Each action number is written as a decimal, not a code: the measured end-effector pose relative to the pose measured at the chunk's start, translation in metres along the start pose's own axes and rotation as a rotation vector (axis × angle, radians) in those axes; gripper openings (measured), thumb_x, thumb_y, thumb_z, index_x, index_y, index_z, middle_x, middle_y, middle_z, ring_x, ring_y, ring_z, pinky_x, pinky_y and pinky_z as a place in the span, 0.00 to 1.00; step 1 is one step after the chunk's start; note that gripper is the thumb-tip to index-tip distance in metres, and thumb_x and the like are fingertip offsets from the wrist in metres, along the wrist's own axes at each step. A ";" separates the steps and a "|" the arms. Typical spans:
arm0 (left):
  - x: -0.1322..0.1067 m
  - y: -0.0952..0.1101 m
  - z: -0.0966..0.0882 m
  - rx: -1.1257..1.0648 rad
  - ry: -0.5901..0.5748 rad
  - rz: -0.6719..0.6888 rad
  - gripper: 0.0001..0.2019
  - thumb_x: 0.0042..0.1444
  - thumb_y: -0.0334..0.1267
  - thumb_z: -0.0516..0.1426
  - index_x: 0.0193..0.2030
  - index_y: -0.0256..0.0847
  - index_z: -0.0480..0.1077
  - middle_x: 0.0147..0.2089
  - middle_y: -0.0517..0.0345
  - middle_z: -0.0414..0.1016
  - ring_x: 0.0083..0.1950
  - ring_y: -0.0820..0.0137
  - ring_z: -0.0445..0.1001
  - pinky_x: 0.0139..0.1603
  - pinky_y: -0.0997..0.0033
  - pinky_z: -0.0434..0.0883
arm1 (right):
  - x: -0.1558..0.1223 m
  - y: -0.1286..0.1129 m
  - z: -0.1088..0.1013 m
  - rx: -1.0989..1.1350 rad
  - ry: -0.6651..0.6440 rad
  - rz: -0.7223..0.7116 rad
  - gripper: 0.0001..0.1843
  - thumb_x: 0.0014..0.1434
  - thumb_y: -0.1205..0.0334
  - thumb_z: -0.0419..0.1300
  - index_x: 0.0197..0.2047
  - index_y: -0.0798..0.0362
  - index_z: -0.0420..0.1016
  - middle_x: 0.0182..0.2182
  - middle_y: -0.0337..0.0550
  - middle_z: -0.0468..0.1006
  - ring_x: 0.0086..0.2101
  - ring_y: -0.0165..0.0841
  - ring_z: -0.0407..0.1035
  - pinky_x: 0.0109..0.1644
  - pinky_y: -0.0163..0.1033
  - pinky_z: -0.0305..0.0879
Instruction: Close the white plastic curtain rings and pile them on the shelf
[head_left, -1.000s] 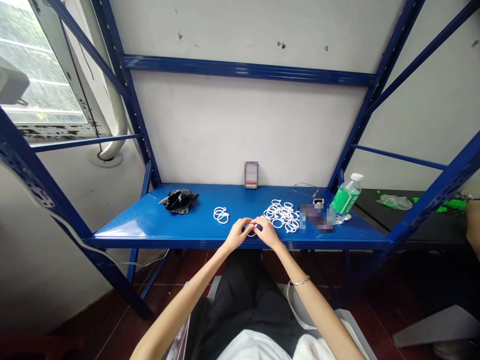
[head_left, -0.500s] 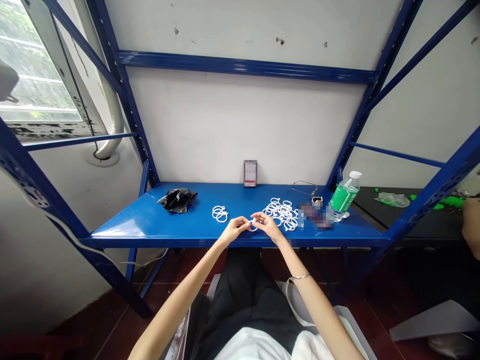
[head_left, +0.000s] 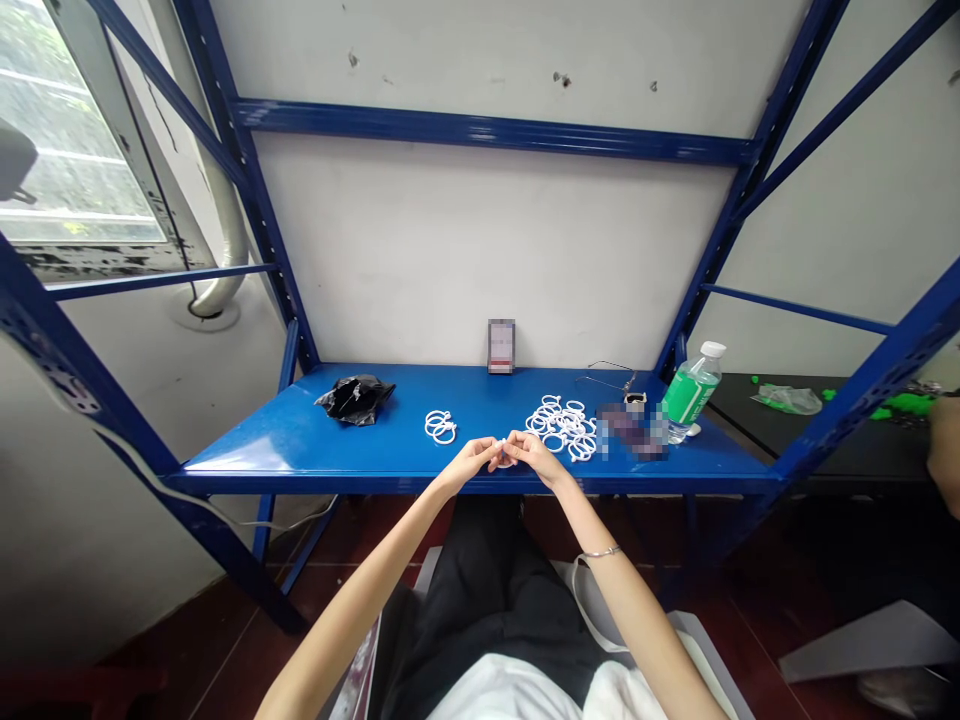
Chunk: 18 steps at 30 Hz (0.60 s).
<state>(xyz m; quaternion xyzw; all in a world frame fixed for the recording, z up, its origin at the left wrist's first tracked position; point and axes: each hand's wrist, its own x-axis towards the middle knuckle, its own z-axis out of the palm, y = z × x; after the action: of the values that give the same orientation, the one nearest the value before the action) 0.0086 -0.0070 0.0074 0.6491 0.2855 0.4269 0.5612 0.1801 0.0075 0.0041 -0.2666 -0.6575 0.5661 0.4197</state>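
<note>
My left hand [head_left: 469,461] and my right hand [head_left: 534,453] meet over the front edge of the blue shelf [head_left: 300,450]. Both pinch one small white plastic ring [head_left: 503,447] between their fingertips. A loose pile of several white rings [head_left: 562,424] lies just right of my right hand. A small cluster of white rings [head_left: 439,427] lies on the shelf behind my left hand.
A crumpled black bag [head_left: 355,397] lies at the left of the shelf. A small card box [head_left: 501,346] stands against the wall. A green bottle [head_left: 691,392] and wire glasses [head_left: 609,380] sit at the right. Another person's arm [head_left: 943,450] shows at the right edge.
My hands have lifted slightly from the shelf edge and drawn the ring closer between the fingertips. The piles of rings have not moved.
</note>
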 end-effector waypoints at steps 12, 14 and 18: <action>0.005 -0.013 0.003 -0.018 0.110 -0.144 0.30 0.51 0.63 0.53 0.14 0.40 0.56 0.15 0.59 0.61 0.26 0.68 0.68 0.28 0.70 0.60 | 0.004 0.000 0.016 0.128 0.003 0.050 0.23 0.54 0.41 0.61 0.25 0.52 0.64 0.19 0.31 0.57 0.21 0.25 0.49 0.25 0.35 0.48; 0.007 -0.015 0.002 -0.035 0.111 -0.130 0.29 0.51 0.63 0.54 0.15 0.40 0.57 0.15 0.61 0.56 0.25 0.70 0.65 0.26 0.70 0.57 | 0.005 0.001 0.016 0.167 0.021 0.053 0.22 0.54 0.42 0.62 0.25 0.51 0.64 0.18 0.30 0.52 0.20 0.25 0.45 0.25 0.35 0.45; 0.008 -0.014 0.003 -0.077 0.119 -0.096 0.30 0.50 0.63 0.55 0.15 0.40 0.51 0.16 0.66 0.47 0.21 0.77 0.51 0.24 0.71 0.48 | 0.007 0.005 0.016 0.222 0.018 0.053 0.21 0.52 0.45 0.64 0.24 0.51 0.63 0.18 0.30 0.48 0.20 0.25 0.40 0.25 0.36 0.43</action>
<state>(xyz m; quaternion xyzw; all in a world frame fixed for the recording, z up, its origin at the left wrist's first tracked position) 0.0163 0.0008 -0.0045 0.5861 0.3324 0.4479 0.5876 0.1624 0.0058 0.0009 -0.2410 -0.5796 0.6439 0.4375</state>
